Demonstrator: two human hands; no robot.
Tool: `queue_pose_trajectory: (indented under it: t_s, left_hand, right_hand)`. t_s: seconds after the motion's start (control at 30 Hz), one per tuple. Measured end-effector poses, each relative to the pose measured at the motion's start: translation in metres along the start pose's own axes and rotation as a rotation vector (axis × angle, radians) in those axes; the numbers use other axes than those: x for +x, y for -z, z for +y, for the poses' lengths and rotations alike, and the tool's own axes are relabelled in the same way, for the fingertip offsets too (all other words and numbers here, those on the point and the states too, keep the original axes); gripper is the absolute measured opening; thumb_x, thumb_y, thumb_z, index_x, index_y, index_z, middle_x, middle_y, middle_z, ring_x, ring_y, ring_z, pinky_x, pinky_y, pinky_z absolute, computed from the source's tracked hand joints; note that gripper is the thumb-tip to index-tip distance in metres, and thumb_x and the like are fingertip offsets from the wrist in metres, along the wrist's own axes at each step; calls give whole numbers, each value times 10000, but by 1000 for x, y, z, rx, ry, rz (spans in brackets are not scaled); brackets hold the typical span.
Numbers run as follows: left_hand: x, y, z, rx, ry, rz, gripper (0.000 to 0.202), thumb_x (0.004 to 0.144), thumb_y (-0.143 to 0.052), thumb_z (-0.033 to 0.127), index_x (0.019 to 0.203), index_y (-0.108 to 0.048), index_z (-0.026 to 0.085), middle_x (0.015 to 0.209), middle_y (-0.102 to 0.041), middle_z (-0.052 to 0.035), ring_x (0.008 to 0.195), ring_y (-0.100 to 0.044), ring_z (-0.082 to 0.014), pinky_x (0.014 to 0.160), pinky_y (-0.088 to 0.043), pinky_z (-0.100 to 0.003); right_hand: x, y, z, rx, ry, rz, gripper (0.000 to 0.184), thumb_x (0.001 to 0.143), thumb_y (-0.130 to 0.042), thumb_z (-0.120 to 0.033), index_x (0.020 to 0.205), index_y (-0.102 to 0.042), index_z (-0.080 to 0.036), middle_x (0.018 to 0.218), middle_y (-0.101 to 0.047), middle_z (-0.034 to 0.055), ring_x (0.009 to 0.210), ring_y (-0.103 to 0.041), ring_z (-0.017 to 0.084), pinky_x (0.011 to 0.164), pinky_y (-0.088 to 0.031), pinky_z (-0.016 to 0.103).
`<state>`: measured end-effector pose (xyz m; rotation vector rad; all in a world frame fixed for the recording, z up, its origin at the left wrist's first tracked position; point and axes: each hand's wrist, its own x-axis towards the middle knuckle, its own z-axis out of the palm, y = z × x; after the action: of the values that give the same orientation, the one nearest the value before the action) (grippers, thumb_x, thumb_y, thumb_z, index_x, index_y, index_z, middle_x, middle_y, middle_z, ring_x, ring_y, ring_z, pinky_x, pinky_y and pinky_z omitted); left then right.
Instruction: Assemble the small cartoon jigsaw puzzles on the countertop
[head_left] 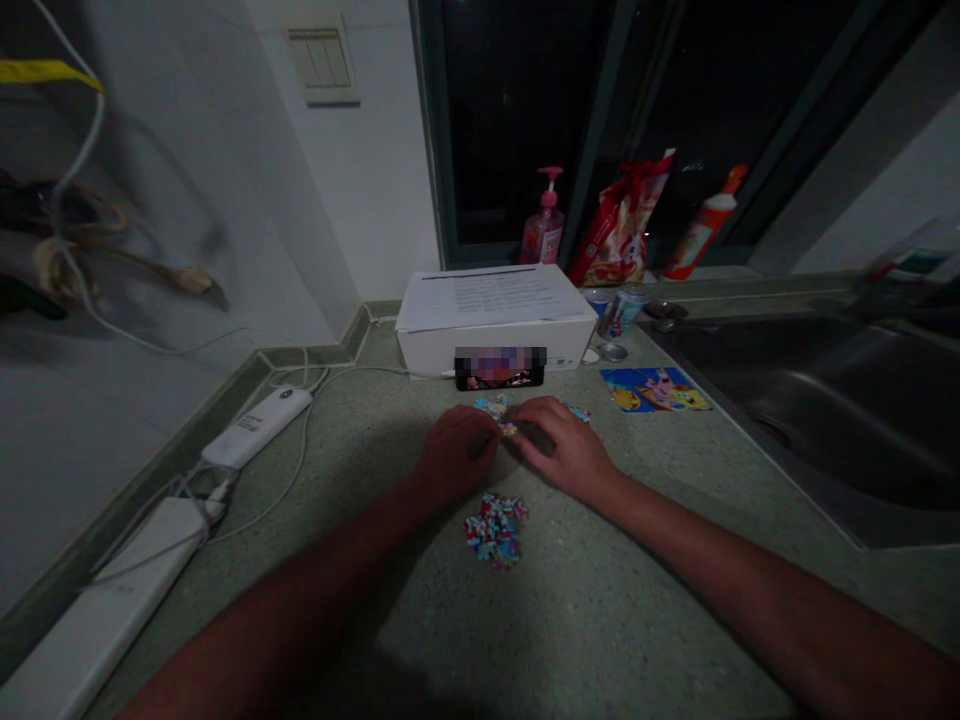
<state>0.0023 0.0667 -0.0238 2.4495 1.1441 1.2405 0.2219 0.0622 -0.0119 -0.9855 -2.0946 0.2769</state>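
Observation:
My left hand [456,452] and my right hand [568,446] meet over the countertop, fingertips pinched around a few small joined jigsaw puzzle pieces [509,430]. Just beyond the fingers lie more jigsaw pieces in a cluster [492,406]. Another group of pieces [577,411] shows partly behind my right hand. Nearer to me, between my forearms, sits a loose pile of mixed jigsaw pieces [496,530]. To the right lies a flat cartoon picture card [655,389] in blue, yellow and pink.
A phone [500,370] leans against a white box [495,325] with printed paper on top. Cans [622,312] stand beside it. The sink [814,420] is on the right. At left lie a power strip [105,600], a white power bank [257,428] and cables.

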Motion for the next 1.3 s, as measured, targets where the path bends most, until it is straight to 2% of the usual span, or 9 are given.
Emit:
queue_pose_trajectory:
  t_s: [0.13, 0.23, 0.33, 0.43, 0.5, 0.63, 0.9, 1.1, 1.3]
  left_hand:
    - [0, 0, -1, 21, 8, -54, 98, 917, -626, 163, 924, -691, 237, 964, -759, -31, 947, -702, -213, 924, -573, -400]
    - [-1, -2, -3, 9, 12, -46, 113, 920, -633, 173, 978, -699, 243, 999, -764, -34, 979, -704, -215, 946, -572, -411]
    - [-2, -2, -4, -7, 29, -19, 131, 931, -642, 195, 1041, -701, 235, 1053, -764, -49, 1030, -702, -221, 977, -569, -428]
    - [-2, -2, -3, -4, 42, -27, 129, 943, -620, 187, 1035, -703, 223, 1062, -758, -57, 1045, -701, -222, 994, -566, -425]
    - [-2, -1, -3, 3, 43, -33, 138, 941, -607, 172, 1028, -703, 220, 1061, -756, -58, 1046, -701, -223, 994, -567, -421]
    - [-2, 0, -2, -12, 19, -26, 140, 945, -593, 162, 1028, -693, 214, 1056, -754, -63, 1038, -699, -223, 978, -572, -422]
    - [-2, 0, -3, -5, 21, -35, 171, 932, -583, 135, 1030, -691, 223, 1060, -755, -63, 1029, -707, -224, 960, -577, -415]
    - [0, -1, -7, 77, 205, 33, 218, 903, -571, 91, 1028, -703, 213, 1034, -755, -70, 1000, -711, -243, 954, -580, -440]
    - [1, -7, -13, 227, 187, -63, 316, 832, -654, 103, 1122, -730, 205, 1176, -735, -111, 1150, -659, -318, 1057, -532, -545]
  right_hand:
    - [0, -1, -1, -21, 19, -7, 148, 961, -634, -256, 1096, -694, -261, 1155, -713, 98, 1108, -685, 272, 965, -581, 474]
    - [1, 4, 2, -34, 13, 1, 130, 950, -646, -253, 1071, -693, -261, 1172, -712, 95, 1121, -681, 278, 968, -578, 482]
    - [6, 20, 16, -66, -35, 61, 123, 957, -646, -289, 1060, -699, -246, 1185, -708, 113, 1143, -672, 293, 987, -566, 496]
    - [11, 45, 41, -102, -130, 119, 142, 944, -659, -327, 1026, -722, -230, 1144, -717, 119, 1119, -680, 303, 996, -556, 502]
    - [14, 61, 59, -109, -228, 87, 149, 932, -665, -347, 980, -735, -225, 1070, -742, 106, 1053, -700, 301, 953, -570, 493]
    - [13, 79, 86, -84, -398, -114, 155, 905, -702, -357, 936, -769, -221, 986, -780, 87, 917, -737, 281, 832, -597, 442]
    - [5, 78, 97, -144, -391, -222, 140, 881, -730, -338, 951, -805, -242, 993, -805, 63, 862, -751, 251, 772, -590, 382]
    - [5, 76, 98, -170, -384, -276, 118, 862, -732, -303, 935, -807, -249, 974, -805, 66, 838, -754, 251, 757, -602, 387]
    - [5, 75, 97, -213, -389, -262, 163, 871, -732, -335, 984, -810, -246, 1020, -803, 81, 893, -759, 268, 802, -600, 406]
